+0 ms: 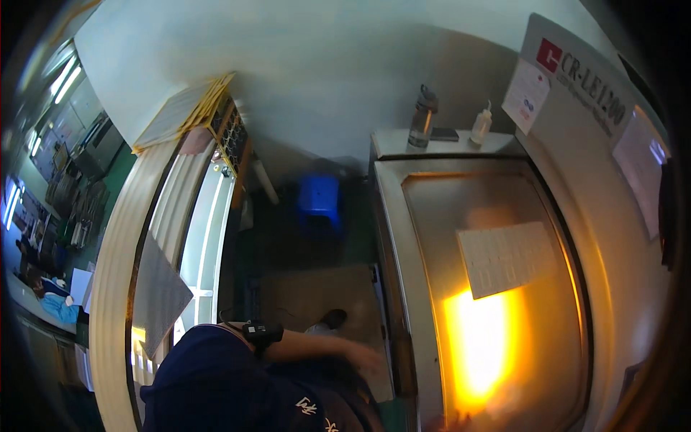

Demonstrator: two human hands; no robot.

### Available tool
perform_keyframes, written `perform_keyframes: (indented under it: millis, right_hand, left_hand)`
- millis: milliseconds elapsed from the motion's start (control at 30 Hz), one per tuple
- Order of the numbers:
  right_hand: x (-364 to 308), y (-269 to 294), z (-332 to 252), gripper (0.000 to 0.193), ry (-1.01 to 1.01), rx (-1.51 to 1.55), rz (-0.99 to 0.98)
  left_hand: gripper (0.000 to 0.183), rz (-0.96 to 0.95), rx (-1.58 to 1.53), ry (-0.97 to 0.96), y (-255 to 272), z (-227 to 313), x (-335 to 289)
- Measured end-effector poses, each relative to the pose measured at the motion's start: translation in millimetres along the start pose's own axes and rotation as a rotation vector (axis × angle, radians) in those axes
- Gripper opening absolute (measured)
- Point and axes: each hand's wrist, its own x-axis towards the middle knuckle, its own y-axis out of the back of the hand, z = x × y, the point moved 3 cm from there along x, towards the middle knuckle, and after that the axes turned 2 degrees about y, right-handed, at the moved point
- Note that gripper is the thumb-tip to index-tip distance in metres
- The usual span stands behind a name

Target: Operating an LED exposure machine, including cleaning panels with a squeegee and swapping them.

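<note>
My left hand (pixel 366 358) hangs over the floor beside the near left edge of the machine. It is smeared by motion, and I see nothing in it that I can make out. My right hand (pixel 453 422) barely shows at the lower edge, dark and blurred, by the near end of the machine's framed top (pixel 425 237); its fingers are hidden. Bright yellow light (pixel 481 353) glows on that top. A pale printed sheet (pixel 506 258) lies just beyond the glow.
Beyond the machine top, a ledge (pixel 392 142) holds a drink bottle (pixel 419 124), a dark flat object (pixel 445 135) and a squeeze bottle (pixel 481 127). A blue stool (pixel 319 194) stands ahead. Yellow-edged panels (pixel 183 108) and a grey sheet (pixel 160 291) are at left; another person (pixel 59 301) is far left.
</note>
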Motion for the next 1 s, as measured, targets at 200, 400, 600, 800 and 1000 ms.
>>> perform_keyframes:
  millis: [200, 400, 600, 800, 1000]
  right_hand:
    - [1.4, -140.7, -52.7, 0.089, 0.249, -0.123, -0.208]
    - [37.3, -154.8, -104.2, 0.063, -0.258, -0.207, -0.331]
    - [88.0, -114.3, -148.2, 0.03, -0.396, -0.192, -0.139]
    - [71.5, -115.9, -140.9, 0.027, -0.493, -0.126, -0.129]
    - [74.1, -115.6, -137.0, 0.024, -0.5, -0.085, -0.157]
  left_hand:
    - [0.047, -0.532, -0.626, 0.486, 138.4, 98.9, 47.3]
    - [0.044, -0.36, -0.404, 0.534, 259.8, 38.4, -26.2]
    - [0.043, -0.393, -0.327, 0.454, 329.4, 15.5, -14.3]
    - [0.041, -0.461, -0.111, 0.281, 341.1, 25.4, 37.4]
    - [0.045, -0.402, -0.085, 0.371, 340.7, 15.5, 52.5]
